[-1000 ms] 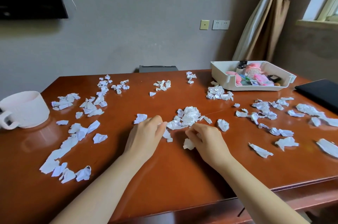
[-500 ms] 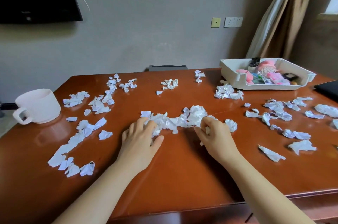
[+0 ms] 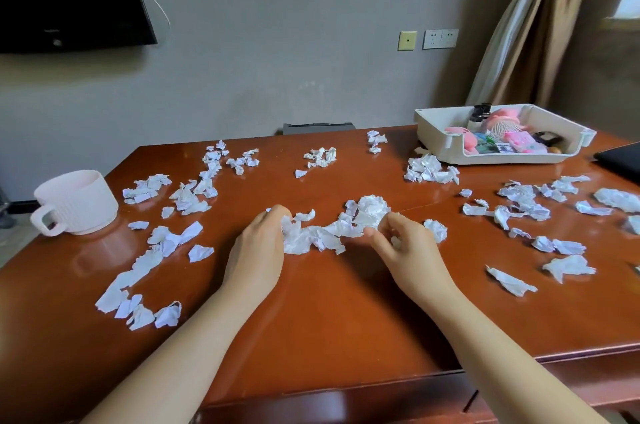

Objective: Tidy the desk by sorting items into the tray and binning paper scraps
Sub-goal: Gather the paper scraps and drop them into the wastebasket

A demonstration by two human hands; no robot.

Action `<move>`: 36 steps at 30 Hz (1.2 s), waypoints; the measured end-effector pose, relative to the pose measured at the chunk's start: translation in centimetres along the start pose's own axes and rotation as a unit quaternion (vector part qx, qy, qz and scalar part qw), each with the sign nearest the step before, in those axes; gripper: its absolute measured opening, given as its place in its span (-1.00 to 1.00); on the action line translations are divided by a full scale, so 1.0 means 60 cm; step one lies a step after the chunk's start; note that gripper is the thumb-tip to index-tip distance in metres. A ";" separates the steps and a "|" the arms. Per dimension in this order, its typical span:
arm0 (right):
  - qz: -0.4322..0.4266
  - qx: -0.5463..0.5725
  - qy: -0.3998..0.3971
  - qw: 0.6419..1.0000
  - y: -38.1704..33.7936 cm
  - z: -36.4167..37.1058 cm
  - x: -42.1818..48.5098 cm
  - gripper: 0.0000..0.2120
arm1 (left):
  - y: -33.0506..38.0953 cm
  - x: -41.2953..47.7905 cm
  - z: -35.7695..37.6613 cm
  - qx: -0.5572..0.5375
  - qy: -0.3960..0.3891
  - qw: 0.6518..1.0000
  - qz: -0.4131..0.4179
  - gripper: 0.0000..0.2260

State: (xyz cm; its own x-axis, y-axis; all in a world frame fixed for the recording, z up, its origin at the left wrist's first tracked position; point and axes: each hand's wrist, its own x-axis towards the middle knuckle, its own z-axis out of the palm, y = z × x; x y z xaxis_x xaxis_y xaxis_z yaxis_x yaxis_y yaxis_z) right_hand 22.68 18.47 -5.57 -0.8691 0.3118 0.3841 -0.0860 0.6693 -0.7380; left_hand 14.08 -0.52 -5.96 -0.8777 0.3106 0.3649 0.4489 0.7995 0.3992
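On desk (image 3: 329, 319), left hand (image 3: 258, 247), right hand (image 3: 403, 243), one scrap pile (image 3: 320, 233), one tray (image 3: 502, 159)

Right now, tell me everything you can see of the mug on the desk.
The mug is pale pink and matte, with a ribbed wall and a loop handle at its near left. It stands upright near the desk's left edge, touching only the desk; paper scraps lie apart to its right.

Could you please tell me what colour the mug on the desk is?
The mug is pale pink, head view.
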 end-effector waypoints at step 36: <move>0.097 0.039 0.147 0.984 0.057 -0.357 -0.190 -0.54 | 0.449 -0.115 0.054 -0.489 -0.320 0.793 0.169 -0.58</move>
State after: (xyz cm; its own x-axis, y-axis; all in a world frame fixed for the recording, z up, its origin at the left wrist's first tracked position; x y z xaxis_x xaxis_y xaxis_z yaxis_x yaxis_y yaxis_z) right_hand 42.70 31.66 -0.61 -0.6953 0.6179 0.3671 0.0207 0.5278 -0.8491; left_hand 31.69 20.53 -0.43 -0.4434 0.8704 0.2138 0.3174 -0.0707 0.9457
